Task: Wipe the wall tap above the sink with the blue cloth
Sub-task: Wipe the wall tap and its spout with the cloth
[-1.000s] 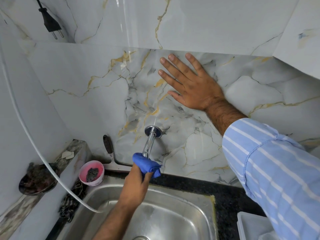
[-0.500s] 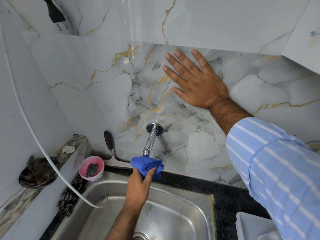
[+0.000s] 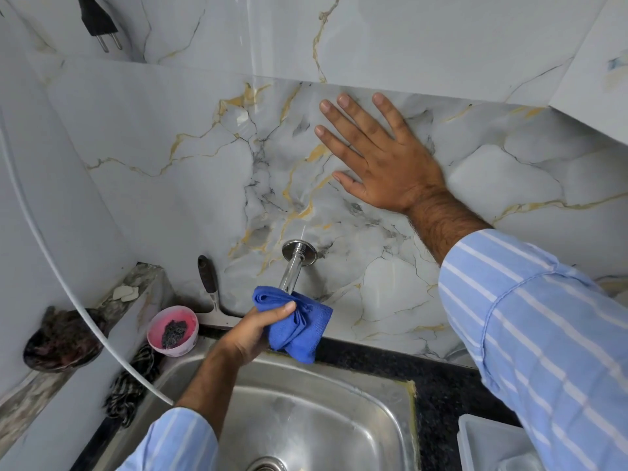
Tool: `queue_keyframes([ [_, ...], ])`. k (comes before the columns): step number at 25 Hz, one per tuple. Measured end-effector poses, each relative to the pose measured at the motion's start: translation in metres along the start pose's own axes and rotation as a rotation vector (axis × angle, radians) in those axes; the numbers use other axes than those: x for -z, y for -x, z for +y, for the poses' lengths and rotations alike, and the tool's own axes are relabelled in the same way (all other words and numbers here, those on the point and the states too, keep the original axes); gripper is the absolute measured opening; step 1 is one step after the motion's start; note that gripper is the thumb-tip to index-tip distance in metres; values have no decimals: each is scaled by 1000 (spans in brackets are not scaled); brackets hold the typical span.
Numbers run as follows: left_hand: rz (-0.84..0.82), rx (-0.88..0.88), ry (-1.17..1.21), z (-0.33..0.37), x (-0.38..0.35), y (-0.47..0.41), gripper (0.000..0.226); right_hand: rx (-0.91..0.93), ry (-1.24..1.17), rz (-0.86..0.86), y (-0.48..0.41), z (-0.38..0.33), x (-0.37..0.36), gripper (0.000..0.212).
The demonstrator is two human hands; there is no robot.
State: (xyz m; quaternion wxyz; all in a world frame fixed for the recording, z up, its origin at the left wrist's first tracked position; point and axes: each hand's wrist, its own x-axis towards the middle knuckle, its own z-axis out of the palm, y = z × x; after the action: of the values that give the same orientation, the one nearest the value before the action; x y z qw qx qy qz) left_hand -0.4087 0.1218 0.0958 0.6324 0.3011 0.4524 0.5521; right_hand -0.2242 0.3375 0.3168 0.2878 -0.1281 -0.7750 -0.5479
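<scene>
Above the steel sink [image 3: 390, 396], on the marble-patterned wall [image 3: 170, 205], no brand, label or writing can be read on anything in view. The left hand [image 3: 249, 334] reaches up from the lower middle, forearm bare above a blue striped cuff, its grip clenched on the blue cloth [image 3: 295, 326] with the thumb pressed across the cloth's top edge. The right hand [image 3: 384, 161] lies flat on the wall up and to the right of the tap, fingers spread and pointing up-left, its grip released and holding nothing; the striped sleeve [image 3: 543, 334] fills the right side of the view.

The wall tap [image 3: 294, 266] is a chrome pipe coming out of a round chrome flange on the wall and slanting down and toward the camera. Its lower end disappears into the bunched cloth, which wraps around it; the spout tip is hidden. The cloth is bright blue, folded into thick pleats, with a loose corner hanging down toward the dark speckled surface [image 3: 441, 389] behind the sink.

Left of the tap a squeegee [image 3: 210, 294] with a dark handle leans against the wall, and just beside it sits a pink bowl [image 3: 172, 329] holding a dark scrubber. A white cable [image 3: 57, 277] curves across the left side, and a black plug [image 3: 98, 22] hangs at the top left
</scene>
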Motion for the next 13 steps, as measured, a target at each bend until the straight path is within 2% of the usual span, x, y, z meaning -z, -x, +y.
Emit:
queue_keyframes([
  [3, -11, 45, -18, 16, -4, -5, 49, 3, -8, 4, 0, -1, 0, 70],
  [5, 88, 28, -117, 28, -14, -9, 53, -1, 1, 6, 0, 0, -1, 70],
  [9, 443, 149, -671, 63, -38, -29, 66, -6, -4, 3, -1, -2, 0, 70],
  [11, 474, 191, -1007, 78, -54, -43, 58, -12, 3, 0, -1, -2, -1, 71],
  [13, 498, 253, -1033, 92, -73, -52, 42, -15, 13, -2, 1, -2, -1, 71],
])
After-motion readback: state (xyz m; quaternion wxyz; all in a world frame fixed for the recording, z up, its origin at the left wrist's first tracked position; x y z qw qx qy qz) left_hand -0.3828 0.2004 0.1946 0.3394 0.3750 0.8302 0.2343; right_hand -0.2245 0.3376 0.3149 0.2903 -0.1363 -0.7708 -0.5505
